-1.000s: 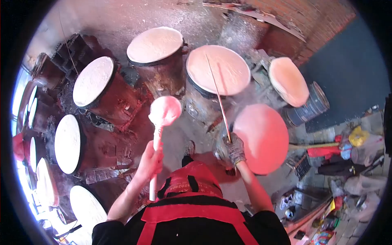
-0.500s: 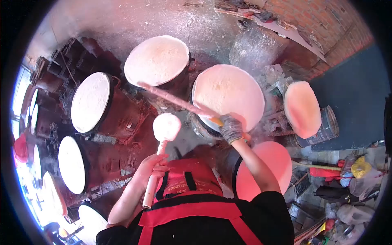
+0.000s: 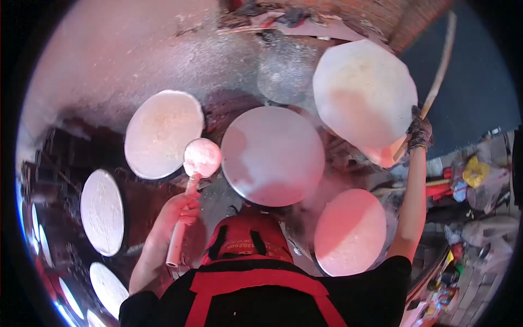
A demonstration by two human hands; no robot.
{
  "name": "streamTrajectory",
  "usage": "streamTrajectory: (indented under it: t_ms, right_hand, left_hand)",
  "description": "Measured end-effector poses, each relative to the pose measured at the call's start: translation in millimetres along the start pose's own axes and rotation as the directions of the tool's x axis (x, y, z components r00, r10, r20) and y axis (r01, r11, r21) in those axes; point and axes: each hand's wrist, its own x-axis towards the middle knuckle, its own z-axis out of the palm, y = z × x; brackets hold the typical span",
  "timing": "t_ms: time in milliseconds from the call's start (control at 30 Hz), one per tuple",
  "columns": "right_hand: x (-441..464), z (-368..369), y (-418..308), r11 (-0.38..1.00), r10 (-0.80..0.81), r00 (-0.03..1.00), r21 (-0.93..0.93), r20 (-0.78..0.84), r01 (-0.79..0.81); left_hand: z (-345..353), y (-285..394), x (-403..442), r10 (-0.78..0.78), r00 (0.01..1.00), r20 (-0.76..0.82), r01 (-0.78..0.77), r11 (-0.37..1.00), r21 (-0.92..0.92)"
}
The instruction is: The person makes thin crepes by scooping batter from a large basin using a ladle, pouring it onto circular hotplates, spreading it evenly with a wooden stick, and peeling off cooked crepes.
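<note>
My left hand [image 3: 182, 210], bare, is closed around the thick tube handle of a ladle [image 3: 202, 158] with a round, batter-whitened head. The ladle's head is beside a griddle [image 3: 164, 134] coated in pale batter. My right hand [image 3: 419, 132], in a grey glove, grips a long wooden stick [image 3: 438, 82] that slants up and away. Right beside this glove, a large thin pale round sheet [image 3: 364, 90] is spread out at upper right, over another pale layer [image 3: 384, 155]. Whether the glove touches its edge, I cannot tell. The middle griddle [image 3: 272, 155] shows a greyish, steaming surface.
More round griddles stand around me, one lit red [image 3: 350, 231] at right and another [image 3: 102, 212] at left. A dark board [image 3: 471, 82] lies beyond the stick. Bags and a yellow bundle [image 3: 475, 171] lie at far right.
My right hand has swung right and outward with the stick. The pale sheet from the middle griddle now lies at upper right. My left hand still holds the ladle; the view has turned right.
</note>
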Motion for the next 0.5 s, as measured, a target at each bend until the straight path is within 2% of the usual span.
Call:
streamTrajectory:
  t_ms: [33, 67, 100, 133, 200, 233, 300, 367, 400, 433, 500]
  right_hand:
    - [21.7, -18.8, 27.2, 0.961, -0.021, 0.999, 0.276, 0.036, 0.010]
    - [40.4, -35.0, 61.7, 0.849, -0.061, 0.997, 0.527, 0.053, 0.024]
    - [61.1, -47.3, 92.9, 0.770, -0.012, 0.998, 0.637, 0.055, -0.026]
    - [82.6, -49.5, 126.9, 0.736, 0.136, 0.990, 0.664, 0.044, -0.131]
    - [126.6, -41.0, 192.9, 0.678, 0.432, 0.902, 0.652, 0.021, -0.340]
    - [134.5, -34.9, 226.8, 0.669, 0.531, 0.847, 0.605, 0.018, -0.432]
    - [128.0, -19.9, 287.7, 0.684, 0.649, 0.760, 0.450, -0.016, -0.574]
    - [116.1, 2.5, 345.2, 0.682, 0.717, 0.696, 0.253, -0.048, -0.686]
    - [111.6, 16.8, 373.8, 0.663, 0.747, 0.661, 0.149, -0.068, -0.734]
    - [99.2, 32.2, 387.4, 0.632, 0.763, 0.627, 0.379, -0.155, -0.676]
    - [101.0, 42.3, 411.0, 0.610, 0.790, 0.545, 0.445, -0.281, -0.656]
  left_hand:
    - [6.2, 5.8, 6.0, -0.008, 1.000, 0.026, 0.009, 1.000, -0.017]
    - [14.3, 10.1, 11.9, -0.001, 1.000, 0.025, 0.002, 1.000, -0.008]
    - [23.1, 13.3, 16.5, 0.003, 1.000, 0.027, -0.003, 1.000, 0.001]
    - [33.0, 14.6, 19.9, 0.009, 1.000, 0.029, -0.009, 1.000, 0.008]
    - [55.7, 11.7, 25.1, 0.040, 0.999, 0.022, -0.040, 0.999, 0.002]
    - [69.0, 9.3, 26.8, -0.036, 0.992, 0.120, 0.057, 0.981, -0.183]
    - [104.8, -10.5, 22.0, 0.102, 0.992, -0.078, -0.115, 0.974, -0.196]
    - [130.0, -23.0, 21.7, 0.162, 0.973, -0.164, -0.192, 0.964, -0.184]
    - [138.5, -26.4, 22.3, 0.150, 0.977, -0.152, -0.176, 0.968, -0.176]
    - [145.9, -29.4, 22.5, 0.137, 0.980, -0.141, -0.160, 0.973, -0.169]
    - [156.4, -34.8, 22.2, 0.113, 0.986, -0.122, -0.131, 0.979, -0.157]
